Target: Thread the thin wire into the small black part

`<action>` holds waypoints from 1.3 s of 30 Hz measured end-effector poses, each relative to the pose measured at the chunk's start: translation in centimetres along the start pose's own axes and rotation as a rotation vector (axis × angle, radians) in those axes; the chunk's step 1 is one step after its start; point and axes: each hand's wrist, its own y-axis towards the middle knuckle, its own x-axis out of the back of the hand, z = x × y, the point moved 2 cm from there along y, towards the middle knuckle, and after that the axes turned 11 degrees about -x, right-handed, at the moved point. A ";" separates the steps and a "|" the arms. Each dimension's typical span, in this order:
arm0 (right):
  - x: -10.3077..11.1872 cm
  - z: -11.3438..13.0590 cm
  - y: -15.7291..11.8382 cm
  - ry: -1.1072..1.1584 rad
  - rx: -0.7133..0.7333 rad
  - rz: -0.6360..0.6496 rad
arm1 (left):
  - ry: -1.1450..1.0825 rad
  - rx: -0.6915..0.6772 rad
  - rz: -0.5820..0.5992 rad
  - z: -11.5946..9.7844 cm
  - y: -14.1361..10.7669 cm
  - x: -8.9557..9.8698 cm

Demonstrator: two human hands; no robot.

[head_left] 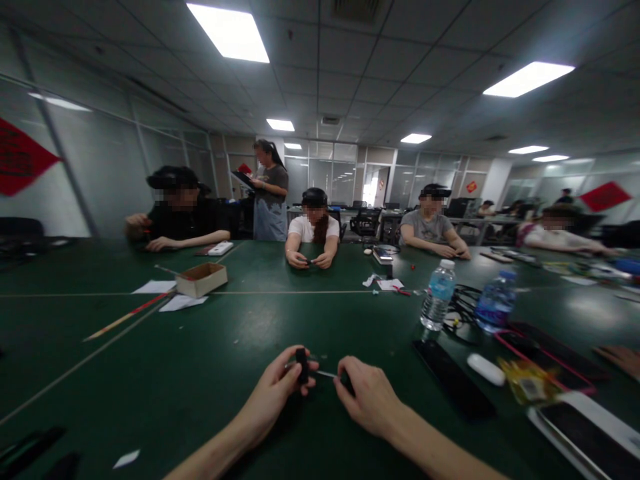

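While both bare hands work close together over the green table (150,347), the left hand (273,393) grips one small black block (301,365) upright between thumb and fingers. One thin metal pin (326,374) runs from that block across to the right hand (370,397), whose curled fingers close on the pin's far end and on a dark bit (347,383), partly hidden. Neither hand is released.

To the right of the block stand two plastic water bottles (439,295) beside a tangle of black cable (465,307). Nearer the block's right lie one long black slab (453,380), one white oblong object (486,369), one phone in a pink case (545,357) and one yellow packet (530,381). Left of the block and farther off sit one open cardboard box (201,280), one long red-and-cream stick (127,317) and two white paper sheets (150,287).

Beyond the block, four people sit at the table and a fifth person (270,193) stands holding a clipboard. The bottle labels and packet print are too small to read.
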 end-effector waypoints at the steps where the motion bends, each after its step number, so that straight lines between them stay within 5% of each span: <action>1: 0.0 0.0 0.0 -0.001 -0.001 -0.001 | -0.005 -0.002 -0.001 -0.1 0.0 -0.1; 13: -0.4 -0.4 0.1 -0.012 -0.021 -0.054 | -0.091 -0.045 -0.095 -0.2 0.3 0.1; 39: -0.4 0.3 -0.3 -0.106 0.191 0.080 | 0.024 0.019 0.004 -0.4 0.4 0.8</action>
